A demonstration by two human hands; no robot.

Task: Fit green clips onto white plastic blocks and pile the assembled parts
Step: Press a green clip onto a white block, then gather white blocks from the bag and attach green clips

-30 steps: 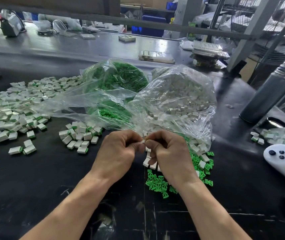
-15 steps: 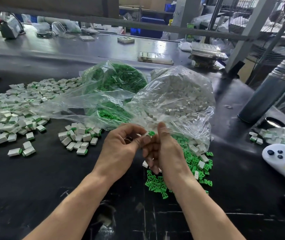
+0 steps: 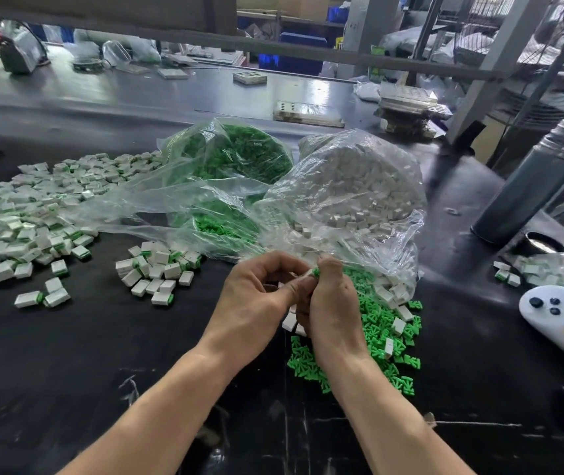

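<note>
Since the earlier frame the right hand [image 3: 333, 303] had closed in, pinching a green clip [image 3: 316, 271] against the left hand [image 3: 256, 296], which held a block; many assembled parts [image 3: 16, 228] lay piled, full bags remained.

The white block [image 3: 302, 274] pinched between the left hand [image 3: 256, 296] and right hand [image 3: 330, 303] is almost wholly covered by fingers; only a green clip [image 3: 316, 271] tip shows. At nine o'clock the assembled pile [image 3: 16, 221] is cut off by the edge. At three o'clock a white controller [image 3: 558, 313] is cropped too.
</note>
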